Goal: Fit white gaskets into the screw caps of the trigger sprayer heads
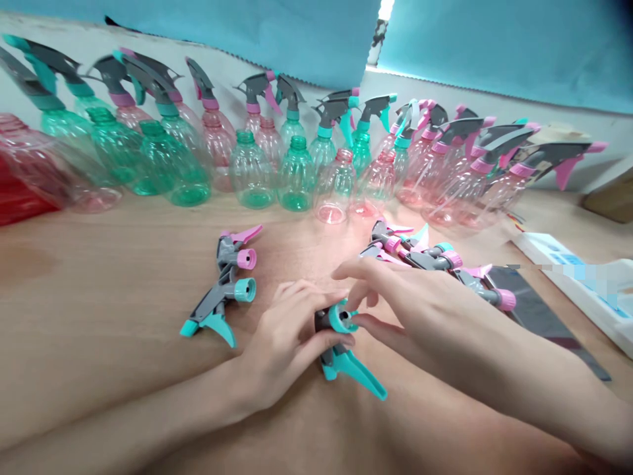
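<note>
My left hand [284, 336] is closed around a grey and teal trigger spray head [359, 375]. Its teal collar faces up and to the right, and the teal trigger points down toward me. At the collar's opening, the thumb and fingertips of my right hand [415, 303] come together in a pinch. Whatever they hold there is too small and too covered to make out. Left of my hands lie two loose spray heads, one with a pink collar [247, 258] and one with a teal collar [244, 290]. Several more spray heads [435, 260] lie in a pile beyond my right hand.
Clear green bottles [257, 175] and pink bottles [335, 191] stand in rows along the wall, many with spray heads fitted, others uncapped. A red object [20, 191] sits at far left. On the right are a dark flat sheet [548, 323] and a white box [578, 284].
</note>
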The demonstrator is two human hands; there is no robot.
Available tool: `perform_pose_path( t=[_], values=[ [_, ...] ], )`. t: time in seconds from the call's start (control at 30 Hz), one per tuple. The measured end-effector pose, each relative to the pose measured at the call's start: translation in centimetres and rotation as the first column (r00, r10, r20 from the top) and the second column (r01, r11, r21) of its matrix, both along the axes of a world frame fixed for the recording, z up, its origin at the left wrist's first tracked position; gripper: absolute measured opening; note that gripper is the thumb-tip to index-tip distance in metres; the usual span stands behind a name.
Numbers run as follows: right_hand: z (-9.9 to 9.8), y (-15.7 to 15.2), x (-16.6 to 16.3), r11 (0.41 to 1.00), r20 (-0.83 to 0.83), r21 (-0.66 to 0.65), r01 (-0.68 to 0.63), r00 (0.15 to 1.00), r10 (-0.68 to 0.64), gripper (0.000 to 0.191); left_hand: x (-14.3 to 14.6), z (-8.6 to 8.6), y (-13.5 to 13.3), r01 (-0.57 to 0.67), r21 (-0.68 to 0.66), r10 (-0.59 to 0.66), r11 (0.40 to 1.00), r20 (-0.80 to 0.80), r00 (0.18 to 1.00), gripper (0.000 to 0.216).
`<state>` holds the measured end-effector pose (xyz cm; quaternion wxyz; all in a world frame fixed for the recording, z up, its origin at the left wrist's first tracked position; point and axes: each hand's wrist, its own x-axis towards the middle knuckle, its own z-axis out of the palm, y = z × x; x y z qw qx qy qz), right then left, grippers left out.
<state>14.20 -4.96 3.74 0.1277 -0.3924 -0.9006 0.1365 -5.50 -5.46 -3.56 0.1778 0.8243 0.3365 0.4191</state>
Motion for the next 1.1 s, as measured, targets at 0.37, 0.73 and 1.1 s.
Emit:
perform_pose_path(
  t=[0.37, 0.73, 1.1],
  values=[
    [2.1, -0.7, 0.7, 0.994, -0.097, -0.113, 0.014, 0.995, -0.025, 0.023, -1.6, 0.9, -2.7, -0.038, -0.032, 0.037, 0.999, -0.032, 0.999, 0.035],
    [1.4, -0.4, 0.8, 0.993, 0.013, -0.11, 0.032, 0.999, -0.031, 0.025, -9.6, 2.7, -7.5, -0.05, 0.079, 0.084, 0.996, -0.502, 0.861, 0.04],
    [2.7, -0.5, 1.6, 0.992, 0.079, 0.12, 0.05, 0.995, -0.06, 0.024, -10.4, 3.0, -3.8, -0.21, 0.216, 0.302, 0.953, -0.673, 0.676, 0.032]
  ],
)
